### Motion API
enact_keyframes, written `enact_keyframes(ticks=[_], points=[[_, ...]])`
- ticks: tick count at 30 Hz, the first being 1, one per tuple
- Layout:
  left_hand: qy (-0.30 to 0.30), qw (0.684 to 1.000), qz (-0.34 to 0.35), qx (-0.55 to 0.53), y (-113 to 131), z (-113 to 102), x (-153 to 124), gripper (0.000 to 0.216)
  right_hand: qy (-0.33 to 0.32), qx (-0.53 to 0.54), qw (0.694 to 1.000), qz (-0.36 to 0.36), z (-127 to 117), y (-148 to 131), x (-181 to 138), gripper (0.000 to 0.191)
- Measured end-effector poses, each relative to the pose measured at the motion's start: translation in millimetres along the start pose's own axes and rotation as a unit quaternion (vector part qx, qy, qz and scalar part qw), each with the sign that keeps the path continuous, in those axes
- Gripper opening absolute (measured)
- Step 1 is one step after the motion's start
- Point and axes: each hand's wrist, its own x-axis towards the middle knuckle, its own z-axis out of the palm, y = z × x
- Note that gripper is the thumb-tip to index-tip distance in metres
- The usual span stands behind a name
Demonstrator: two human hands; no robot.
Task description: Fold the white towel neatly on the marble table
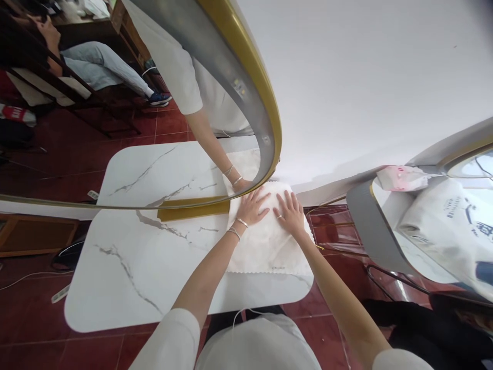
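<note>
A white cloth with a scalloped edge (265, 252) lies spread over the right part of the marble-patterned table (127, 267). My left hand (249, 208) rests flat on its upper left area, fingers spread, with bracelets at the wrist. Close beside it, my right hand (291, 215) presses on the cloth's upper right, fingers apart and a ring on one of them. Neither hand grips anything. Small dark print shows near the cloth's lower edge.
A large gold-framed mirror (271, 103) stands at the table's back edge, reflecting the tabletop, my arm and a seated person. To the right, a second table (365, 216) carries a white printed bag (450, 221) and a pink-and-white packet (404, 178). A power strip (60, 294) lies left.
</note>
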Motion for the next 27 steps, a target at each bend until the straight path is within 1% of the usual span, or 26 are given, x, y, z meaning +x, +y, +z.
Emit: enact_keyframes(ticks=[3,6,8,10,11,12,14,18,20,22,24,27], points=[[0.009,1.0,-0.009,0.002,16.2,-2.3,-31.3,0.056,-0.004,0.003,1.0,-0.03,-7.8,-1.8,-48.7,0.056],[0.007,1.0,-0.02,0.0,36.3,-3.3,-76.7,0.059,-0.006,0.015,0.998,-0.059,-13.7,-8.2,-113.0,0.063],[0.004,1.0,-0.03,0.0,45.7,-3.0,-102.7,0.059,-0.013,0.021,0.998,-0.066,-15.8,-13.3,-151.1,0.069],[0.003,0.999,-0.036,0.002,48.0,-2.2,-116.5,0.059,-0.017,0.014,0.997,-0.069,-16.3,-17.1,-174.5,0.071],[0.002,0.999,-0.036,0.003,46.2,-1.9,-117.6,0.058,-0.017,0.007,0.997,-0.07,-16.1,-17.9,-178.7,0.071],[0.0,0.999,-0.034,0.004,42.7,-1.7,-114.7,0.057,-0.015,-0.001,0.997,-0.072,-15.5,-18.1,-177.7,0.07],[-0.002,0.999,-0.032,0.012,32.1,-1.9,-98.9,0.056,-0.009,-0.015,0.997,-0.075,-13.7,-16.4,-161.6,0.068],[0.005,0.998,-0.047,0.032,10.0,-3.6,-46.7,0.052,0.002,-0.031,0.997,-0.073,-7.9,-9.1,-95.9,0.062],[0.013,0.996,-0.083,0.039,4.1,-4.3,-22.3,0.05,-0.002,-0.032,0.996,-0.078,-4.7,-6.0,-61.2,0.06],[0.02,0.991,-0.128,0.046,1.7,-5.1,-6.4,0.048,-0.005,-0.03,0.996,-0.082,-2.0,-4.1,-33.0,0.058],[0.026,0.986,-0.159,0.052,0.7,-6.2,-3.0,0.048,-0.006,-0.029,0.996,-0.083,-0.4,-3.2,-15.1,0.058],[0.04,0.982,-0.176,0.052,-0.7,-7.3,-21.0,0.054,-0.004,-0.028,0.997,-0.078,-0.7,-2.3,-10.7,0.057]])
